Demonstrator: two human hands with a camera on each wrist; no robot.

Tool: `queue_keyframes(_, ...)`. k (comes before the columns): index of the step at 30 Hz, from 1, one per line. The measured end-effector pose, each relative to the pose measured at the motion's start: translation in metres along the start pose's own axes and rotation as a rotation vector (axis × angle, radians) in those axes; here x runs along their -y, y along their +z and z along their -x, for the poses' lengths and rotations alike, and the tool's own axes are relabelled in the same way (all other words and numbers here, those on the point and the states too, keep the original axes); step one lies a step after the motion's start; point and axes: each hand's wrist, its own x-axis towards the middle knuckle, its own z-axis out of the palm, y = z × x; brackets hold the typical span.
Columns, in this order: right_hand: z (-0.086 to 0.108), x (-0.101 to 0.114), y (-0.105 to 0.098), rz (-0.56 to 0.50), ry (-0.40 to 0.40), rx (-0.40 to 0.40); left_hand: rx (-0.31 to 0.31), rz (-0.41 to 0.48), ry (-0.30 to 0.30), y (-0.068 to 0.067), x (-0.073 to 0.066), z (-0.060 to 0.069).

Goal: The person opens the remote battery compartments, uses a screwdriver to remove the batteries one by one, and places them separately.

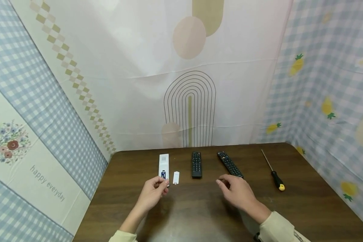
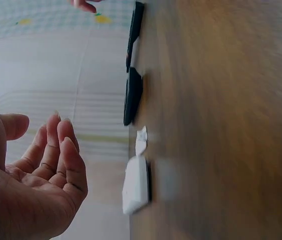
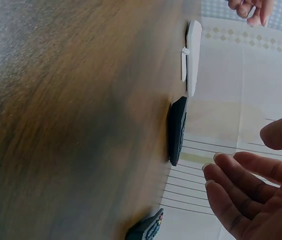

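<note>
A white remote control (image 1: 164, 162) lies face down at the table's left, its battery compartment uncovered and something dark blue showing inside. Beside it is the small white battery cover (image 1: 176, 177), lying loose. My left hand (image 1: 152, 193) hovers in front of the white remote, covering part of its near end in the head view; the left wrist view shows its relaxed fingers (image 2: 70, 165) holding nothing and apart from the remote. My right hand (image 1: 237, 191) is raised over the table, nearest to the right-hand black remote (image 1: 229, 163). Its fingers (image 3: 241, 185) bend loosely around nothing.
Another black remote (image 1: 196, 164) lies button side up mid-table. A screwdriver (image 1: 277, 180) with a black and yellow handle rests at the right. The brown wooden table (image 1: 196, 215) backs onto a patterned cloth (image 1: 139, 101), with checked cloth at both sides.
</note>
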Motion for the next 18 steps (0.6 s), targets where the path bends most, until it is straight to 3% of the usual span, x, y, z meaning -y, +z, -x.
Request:
queue_keyframes(7,0.002,0.000,0.001,-0.001,0.010,0.003,0.111,-0.189,0.101,0.031,-0.011,-0.032)
queue_keyframes(11,0.003,0.001,0.002,-0.013,0.005,-0.004,0.126,-0.316,0.078,0.053,-0.014,-0.057)
queue_keyframes(18,0.005,-0.001,0.002,-0.010,-0.001,-0.008,0.049,-0.403,-0.009,0.086,-0.024,-0.104)
